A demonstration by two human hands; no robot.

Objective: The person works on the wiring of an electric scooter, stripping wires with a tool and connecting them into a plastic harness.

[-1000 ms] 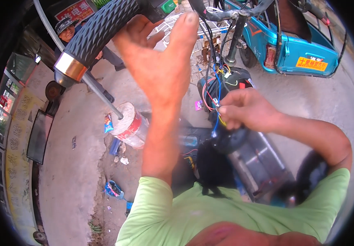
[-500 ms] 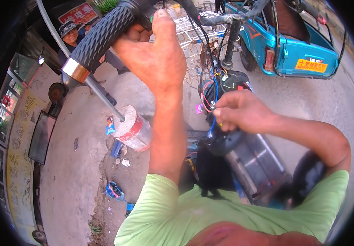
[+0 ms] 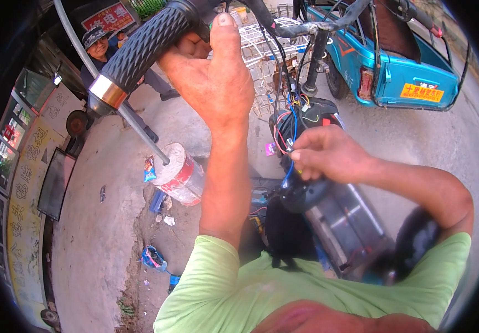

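Note:
My left hand (image 3: pixel 214 83) is raised to the handlebar (image 3: pixel 150 44) of a two-wheeler, close to its black ribbed grip with a metal ring at the end. Its fingers curl behind the bar and the thumb points up beside the switch housing, where a bit of green shows. Lower and to the right, my right hand (image 3: pixel 328 152) pinches a wire end or small connector between thumb and fingertips. Blue and red wires (image 3: pixel 295 125) run down there from the opened front of the vehicle. A black battery-like box (image 3: pixel 347 227) lies below that hand, partly blurred.
Beyond the handlebar is a white wire basket (image 3: pixel 267 66). A blue cargo tricycle (image 3: pixel 389 75) stands at the far right. A pole rises from a round concrete-filled bucket (image 3: pixel 177 172) on the left. Behind it sits a person in a patterned cap (image 3: pixel 98 50). A blue bag (image 3: pixel 153 258) lies on the ground.
The whole view has shifted slightly. Both hands keep their places, the left at the handlebar and the right at the wires.

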